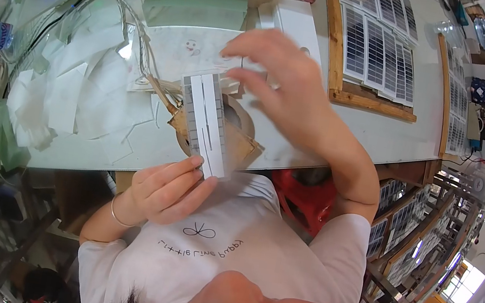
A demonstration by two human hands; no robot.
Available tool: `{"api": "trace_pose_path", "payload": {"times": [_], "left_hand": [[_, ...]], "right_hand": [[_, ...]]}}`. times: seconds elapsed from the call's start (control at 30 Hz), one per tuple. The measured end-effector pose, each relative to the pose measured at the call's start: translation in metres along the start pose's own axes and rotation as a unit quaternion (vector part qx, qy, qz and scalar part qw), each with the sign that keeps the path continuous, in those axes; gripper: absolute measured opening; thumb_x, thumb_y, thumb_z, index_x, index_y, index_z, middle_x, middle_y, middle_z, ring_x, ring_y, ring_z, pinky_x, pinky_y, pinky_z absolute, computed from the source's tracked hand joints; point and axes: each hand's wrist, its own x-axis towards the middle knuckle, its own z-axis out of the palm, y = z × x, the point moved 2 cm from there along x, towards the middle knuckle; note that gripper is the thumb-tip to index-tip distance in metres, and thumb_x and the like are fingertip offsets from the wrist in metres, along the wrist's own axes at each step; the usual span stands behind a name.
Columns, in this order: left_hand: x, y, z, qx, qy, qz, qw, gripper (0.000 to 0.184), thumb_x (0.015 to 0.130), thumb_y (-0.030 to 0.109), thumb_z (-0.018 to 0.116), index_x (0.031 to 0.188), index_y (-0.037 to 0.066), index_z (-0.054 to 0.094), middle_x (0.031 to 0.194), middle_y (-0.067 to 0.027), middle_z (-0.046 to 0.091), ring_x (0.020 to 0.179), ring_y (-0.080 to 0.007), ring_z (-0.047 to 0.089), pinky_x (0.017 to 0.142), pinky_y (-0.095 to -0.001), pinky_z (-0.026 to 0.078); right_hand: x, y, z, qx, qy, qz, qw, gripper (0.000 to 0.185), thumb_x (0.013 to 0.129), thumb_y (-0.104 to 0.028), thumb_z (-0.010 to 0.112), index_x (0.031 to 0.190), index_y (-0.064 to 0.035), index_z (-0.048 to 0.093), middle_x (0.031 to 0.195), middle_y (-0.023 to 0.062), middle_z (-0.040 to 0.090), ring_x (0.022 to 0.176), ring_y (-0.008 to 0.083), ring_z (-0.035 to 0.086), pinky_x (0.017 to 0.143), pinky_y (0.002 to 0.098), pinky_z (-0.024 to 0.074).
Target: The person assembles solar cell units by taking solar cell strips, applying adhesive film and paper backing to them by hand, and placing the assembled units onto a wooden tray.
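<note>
My left hand (169, 189) pinches the lower end of a narrow panel (203, 122) between thumb and fingers. The panel is tilted, with grey segments along both edges and white strips running down its length. Just above and to the right of its upper end, my right hand (281, 71) is raised, slightly blurred, with its thumb and fingers apart and nothing visible between them. Below the panel, and partly hidden by it, lies a round stand (238, 117) with a tan, worn board (244, 147) across it. A brown rod-like tool (162, 94) with a cable reaches the stand from the left.
White paper sheets (56, 98) spread over the left of the table. Greenish sheets (196, 7) are stacked at the back. A wooden frame (372, 104) holding solar cells (375, 48) lies at the right. Cables (138, 25) cross the back left. A red stool (305, 200) stands under the table edge.
</note>
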Motion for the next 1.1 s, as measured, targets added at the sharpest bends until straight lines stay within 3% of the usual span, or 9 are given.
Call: {"api": "trace_pose_path", "payload": {"times": [0.13,0.17,0.27,0.5,0.67,0.87,0.97,1.03,1.1], "left_hand": [[0.002,-0.001,0.0,-0.002,0.01,0.002,1.0,0.029,0.075,0.003,0.079,0.103,0.01,0.076,0.097,-0.0028,0.064,0.097,-0.0202,0.072,0.073,-0.0235,0.055],[0.002,0.0,0.0,-0.001,0.01,0.003,1.0,0.029,0.075,0.003,0.079,0.103,0.01,0.076,0.097,-0.0028,0.064,0.097,-0.0202,0.072,0.073,-0.0235,0.055],[0.003,0.0,0.0,-0.001,0.014,0.002,1.0,0.028,0.075,0.003,0.079,0.102,0.01,0.076,0.097,-0.0027,0.064,0.097,-0.0202,0.072,0.073,-0.0232,0.055],[0.004,0.0,0.0,0.003,0.01,0.007,1.0,0.028,0.075,0.003,0.079,0.102,0.009,0.076,0.097,-0.0035,0.065,0.097,-0.021,0.072,0.073,-0.0237,0.056],[0.003,0.0,-0.001,0.008,0.013,0.013,1.0,0.027,0.075,0.003,0.079,0.102,0.008,0.076,0.097,-0.0039,0.066,0.097,-0.0215,0.073,0.073,-0.0242,0.057],[0.003,0.001,-0.001,0.01,0.014,0.006,1.0,0.027,0.076,0.002,0.079,0.101,0.008,0.076,0.097,-0.0042,0.066,0.097,-0.0217,0.073,0.073,-0.0245,0.058],[0.003,0.002,0.0,0.013,0.011,0.007,1.0,0.027,0.076,0.003,0.079,0.102,0.009,0.075,0.097,-0.0041,0.066,0.097,-0.0216,0.073,0.073,-0.0246,0.058],[0.002,0.002,0.0,0.012,0.021,0.009,1.0,0.027,0.076,0.002,0.079,0.102,0.009,0.075,0.097,-0.0042,0.065,0.097,-0.0215,0.073,0.074,-0.0246,0.058],[0.003,0.002,0.0,0.014,0.021,0.007,1.0,0.027,0.076,0.002,0.079,0.102,0.009,0.075,0.097,-0.0043,0.065,0.097,-0.0216,0.073,0.074,-0.0246,0.058]], "right_hand": [[0.008,0.016,-0.047,-0.184,0.093,0.029,0.978,0.021,0.092,-0.009,0.072,0.112,-0.0034,0.07,0.11,0.0105,0.068,0.092,0.0242,0.068,0.078,0.0317,0.0551],[0.008,0.03,-0.055,-0.244,0.092,0.05,0.964,0.026,0.089,-0.013,0.075,0.115,-0.0071,0.07,0.113,0.0127,0.067,0.102,0.0338,0.066,0.088,0.0427,0.0542],[0.007,0.068,-0.063,-0.336,0.102,0.055,0.935,0.027,0.09,-0.011,0.073,0.117,-0.0058,0.069,0.114,0.0137,0.067,0.107,0.0347,0.064,0.092,0.0437,0.0527],[0.008,0.091,-0.06,-0.263,0.012,0.081,0.961,0.027,0.096,-0.011,0.065,0.123,-0.0066,0.068,0.111,0.0134,0.067,0.103,0.0358,0.062,0.089,0.0419,0.0517],[0.011,0.076,-0.056,-0.345,0.042,-0.008,0.938,0.026,0.085,-0.008,0.074,0.11,-0.0049,0.069,0.107,0.0108,0.068,0.102,0.0319,0.065,0.088,0.0408,0.0541],[0.005,0.055,-0.042,-0.449,0.053,-0.044,0.891,0.025,0.088,-0.006,0.071,0.112,-0.0065,0.065,0.112,0.0111,0.068,0.105,0.0333,0.065,0.088,0.0433,0.0528],[0.004,0.04,-0.048,-0.34,-0.039,0.079,0.936,0.022,0.089,-0.003,0.07,0.11,-0.0056,0.063,0.114,0.0109,0.068,0.102,0.0291,0.069,0.085,0.0386,0.055],[0.002,0.023,-0.064,-0.179,0.079,0.056,0.979,0.027,0.085,0.006,0.065,0.109,-0.0055,0.062,0.107,0.0144,0.067,0.084,0.0315,0.072,0.075,0.037,0.0573],[-0.002,0.003,-0.088,-0.129,0.197,0.008,0.972,0.029,0.091,0.009,0.063,0.116,-0.0051,0.061,0.106,0.0087,0.068,0.082,0.0198,0.071,0.075,0.0292,0.0572]]}}
